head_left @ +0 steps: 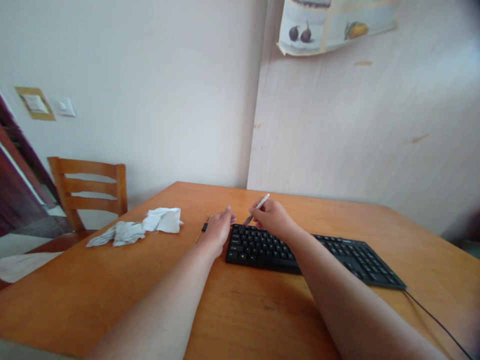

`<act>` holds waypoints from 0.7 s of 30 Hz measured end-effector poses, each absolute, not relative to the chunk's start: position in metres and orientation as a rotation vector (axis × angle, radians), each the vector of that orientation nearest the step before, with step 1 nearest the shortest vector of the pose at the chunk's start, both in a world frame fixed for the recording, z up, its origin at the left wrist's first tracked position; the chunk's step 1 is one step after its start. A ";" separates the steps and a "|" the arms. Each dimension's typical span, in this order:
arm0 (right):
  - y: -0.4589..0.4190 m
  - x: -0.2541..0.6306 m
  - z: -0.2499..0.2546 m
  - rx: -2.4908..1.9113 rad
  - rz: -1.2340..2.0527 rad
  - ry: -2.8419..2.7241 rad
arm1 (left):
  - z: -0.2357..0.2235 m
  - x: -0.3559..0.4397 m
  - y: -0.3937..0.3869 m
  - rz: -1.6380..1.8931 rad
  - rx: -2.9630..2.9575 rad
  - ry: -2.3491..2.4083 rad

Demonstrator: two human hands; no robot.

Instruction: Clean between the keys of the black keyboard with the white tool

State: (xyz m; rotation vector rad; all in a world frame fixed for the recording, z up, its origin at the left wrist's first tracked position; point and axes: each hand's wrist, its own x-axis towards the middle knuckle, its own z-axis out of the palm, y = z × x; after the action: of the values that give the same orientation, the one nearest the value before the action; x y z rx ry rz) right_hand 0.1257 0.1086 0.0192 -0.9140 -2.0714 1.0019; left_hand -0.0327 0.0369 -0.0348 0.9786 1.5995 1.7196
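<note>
Pale wall [161,95] behind, painted sheet [322,32] hung far right, wooden chair [90,186] at the left side of a wooden counter [75,300]. Black keyboard [258,248] lies left to right across the counter, cable [431,311] running off its right end. Right hand [273,216] is over the keyboard's left half; grip pinches a slim white tool [259,207], probably a brush, tilted, tip down at the far left corner. Tip on a key or just above: can't tell. Left hand [219,228] is just beside the left end, palm toward it, grip loosely spread, nothing visible in it. Touching the keyboard edge? Can't tell. White cloth [165,220] and grey cloth [127,233] lie crumpled on the left, well apart from the keyboard.

Status: work is at the far left corner. My read: early, with middle and right keys left. Keys show no visible difference across the board, so can't confirm any section as done.
</note>
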 end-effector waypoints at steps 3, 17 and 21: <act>0.110 0.127 0.019 -0.938 0.874 -2.094 | -0.035 -0.033 0.037 1.707 0.978 1.596; 0.094 0.131 0.045 -0.895 0.780 -2.114 | -0.043 -0.035 0.042 1.668 1.020 1.631; 0.097 0.134 0.050 -0.865 0.646 -2.161 | -0.044 -0.036 0.044 1.665 1.033 1.629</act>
State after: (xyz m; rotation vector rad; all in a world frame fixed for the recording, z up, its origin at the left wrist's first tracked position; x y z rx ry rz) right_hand 0.1342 0.0969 0.0497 -0.8651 -2.1609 0.6464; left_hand -0.0362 0.0440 -0.0444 1.0327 1.6294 1.6651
